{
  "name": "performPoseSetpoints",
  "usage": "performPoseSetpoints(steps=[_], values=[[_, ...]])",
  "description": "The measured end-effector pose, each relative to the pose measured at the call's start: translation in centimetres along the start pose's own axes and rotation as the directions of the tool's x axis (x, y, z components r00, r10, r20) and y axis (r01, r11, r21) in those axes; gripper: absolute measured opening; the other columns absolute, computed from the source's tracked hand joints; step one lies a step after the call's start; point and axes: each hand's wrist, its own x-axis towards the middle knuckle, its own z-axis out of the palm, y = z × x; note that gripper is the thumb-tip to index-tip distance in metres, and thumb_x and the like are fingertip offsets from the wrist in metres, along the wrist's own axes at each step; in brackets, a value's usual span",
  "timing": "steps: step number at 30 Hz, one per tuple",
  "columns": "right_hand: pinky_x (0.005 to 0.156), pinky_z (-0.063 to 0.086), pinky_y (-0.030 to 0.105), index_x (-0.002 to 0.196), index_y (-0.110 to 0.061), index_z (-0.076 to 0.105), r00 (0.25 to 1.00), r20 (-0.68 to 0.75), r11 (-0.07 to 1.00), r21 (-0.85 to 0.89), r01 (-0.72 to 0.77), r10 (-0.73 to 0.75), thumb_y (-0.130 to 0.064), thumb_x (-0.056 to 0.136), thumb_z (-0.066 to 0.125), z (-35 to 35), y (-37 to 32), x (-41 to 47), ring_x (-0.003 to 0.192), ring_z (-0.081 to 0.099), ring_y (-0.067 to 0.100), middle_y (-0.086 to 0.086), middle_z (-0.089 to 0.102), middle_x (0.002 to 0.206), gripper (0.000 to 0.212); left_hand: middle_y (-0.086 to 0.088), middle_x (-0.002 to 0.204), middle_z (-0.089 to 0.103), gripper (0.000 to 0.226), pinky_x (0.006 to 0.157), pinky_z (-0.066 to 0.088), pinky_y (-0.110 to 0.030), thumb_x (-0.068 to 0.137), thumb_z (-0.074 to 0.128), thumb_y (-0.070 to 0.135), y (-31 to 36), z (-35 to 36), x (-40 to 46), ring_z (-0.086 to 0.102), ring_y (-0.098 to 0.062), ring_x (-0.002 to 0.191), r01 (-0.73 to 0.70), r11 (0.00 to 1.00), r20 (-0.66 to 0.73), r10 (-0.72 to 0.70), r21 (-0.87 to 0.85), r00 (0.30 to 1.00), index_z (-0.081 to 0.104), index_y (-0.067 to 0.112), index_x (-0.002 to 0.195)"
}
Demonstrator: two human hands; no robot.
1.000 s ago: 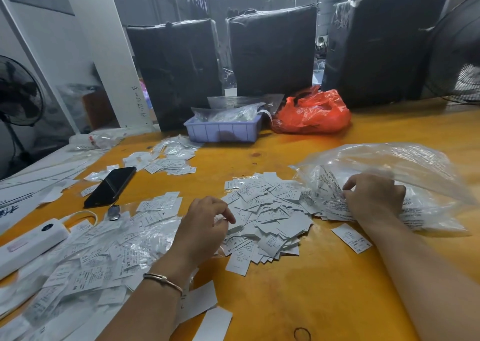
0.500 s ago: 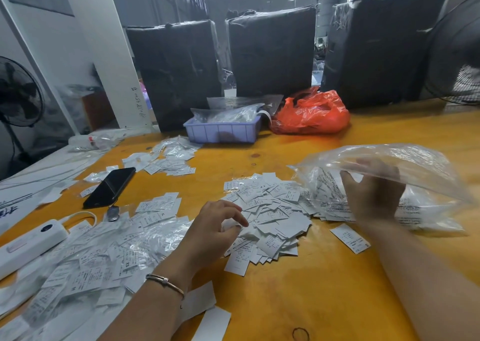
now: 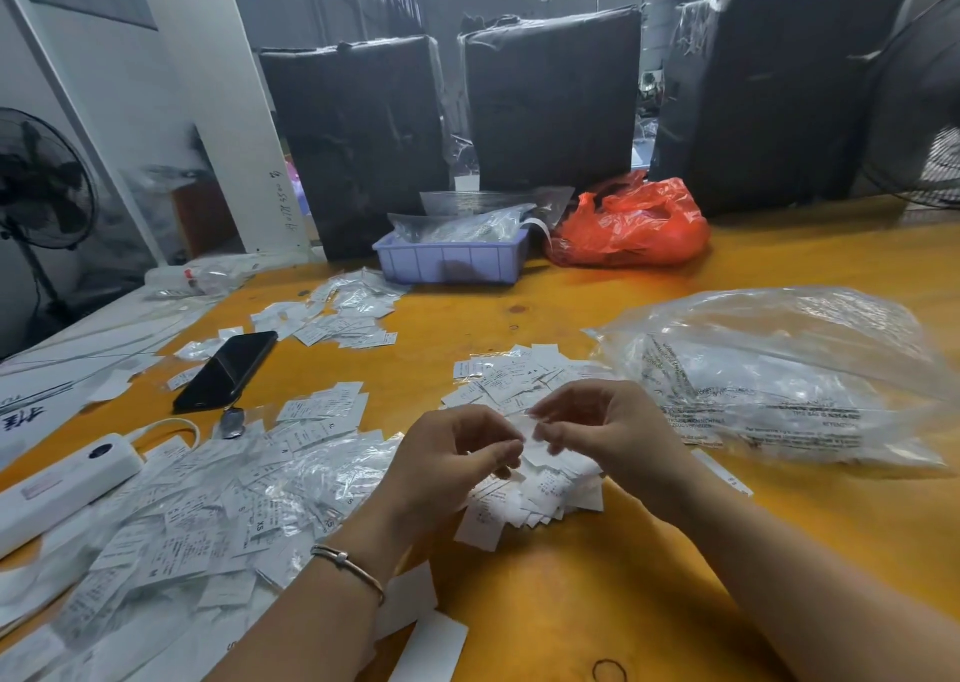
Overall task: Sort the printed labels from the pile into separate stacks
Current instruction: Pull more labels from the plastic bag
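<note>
Yellow table (image 3: 649, 577) | clear bag (image 3: 779, 369): labels | lavender bin (image 3: 452, 263): plastic bags

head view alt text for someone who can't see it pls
Two hands, left hand and right hand, pinch a small white label above a pile of printed labels on a yellow table. A clear plastic bag lies right, a black phone left.

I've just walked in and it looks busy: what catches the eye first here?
Two hands, the left hand and right hand, pinch a small label over the central pile of labels. A big clear bag lies right; an orange bag sits behind.
</note>
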Motion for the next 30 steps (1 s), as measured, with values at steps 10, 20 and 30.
performPoseSetpoints(steps=[10,20,30], values=[[0.069,0.048,0.017,0.091,-0.026,0.072,0.966,0.172,0.847,-0.526,-0.074,0.192,-0.016,0.068,0.082,-4.2,0.9,1.1,0.087,0.058,0.003,-0.012,0.066,0.094,0.027,-0.008,0.079,0.070,0.012,0.061,0.050,-0.018,0.086,0.067,0.007,0.2,-0.6,0.0,0.065,-0.014,0.072,0.070,0.996,-0.092,-0.074,-0.053,0.993,0.064,0.003,0.075],[0.070,0.050,0.024,0.076,-0.022,0.075,0.965,0.230,0.849,-0.529,0.013,0.128,-0.026,0.069,0.084,-4.6,1.3,1.3,0.083,0.065,0.007,-0.005,0.069,0.091,0.012,-0.011,0.077,0.073,0.021,0.059,0.051,-0.018,0.079,0.062,-0.015,0.6,-0.9,-0.2,0.069,-0.019,0.066,0.052,0.979,-0.150,-0.083,-0.197,0.985,0.056,0.002,0.091],[0.055,0.045,0.020,0.067,-0.010,0.073,0.990,-0.129,0.964,-0.265,0.028,-0.064,-0.004,0.084,0.060,-3.3,0.7,1.3,0.055,0.056,0.005,0.001,0.069,0.064,0.022,-0.001,0.079,0.073,0.005,0.065,0.049,-0.014,0.083,0.073,0.008,0.9,-0.8,-0.4,0.066,-0.006,0.074,0.112,0.967,-0.026,-0.122,-0.228,0.992,0.076,0.010,0.087]])
